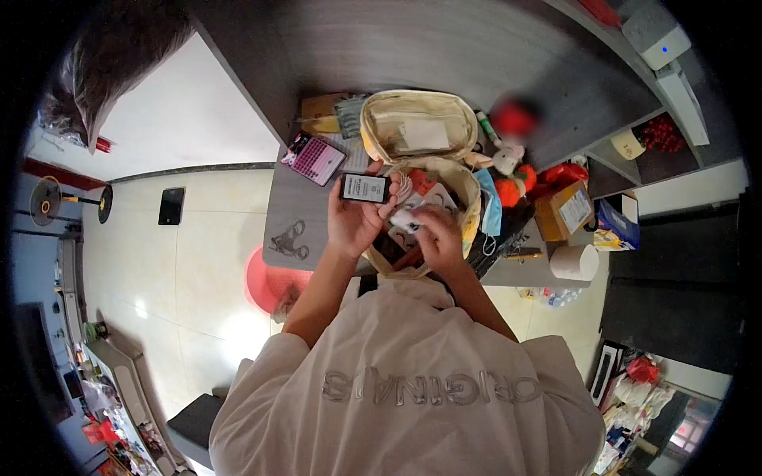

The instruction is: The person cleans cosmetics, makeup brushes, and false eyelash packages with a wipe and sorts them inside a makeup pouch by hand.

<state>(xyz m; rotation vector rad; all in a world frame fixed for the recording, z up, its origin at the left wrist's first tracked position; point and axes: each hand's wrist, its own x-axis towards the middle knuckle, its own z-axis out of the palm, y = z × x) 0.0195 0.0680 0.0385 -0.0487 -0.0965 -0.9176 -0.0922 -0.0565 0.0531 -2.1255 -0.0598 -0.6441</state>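
My left hand point(357, 226) is closed around a flat black block with a white printed label point(365, 189), label facing up. What kind of item it is, I cannot tell. A coiled whitish cable point(404, 188) lies just beside its fingers. My right hand point(440, 238) pinches a small white thing point(406, 220), partly hidden by the fingers. Both hands are over an open cream-and-yellow zip case point(470, 182), its lid point(373, 107) tipped back. Inside the case are an orange-red packet point(429, 179) and other small items, partly covered by my hands.
A pink-and-black keyboard-like device point(314, 159) and metal scissors-like piece point(290, 239) lie on the grey desk point(317, 208). To the right are a blue face mask point(491, 208), plush toys point(509, 161), a cardboard box point(564, 211) and a white roll point(575, 262). A pink basin point(266, 279) stands below.
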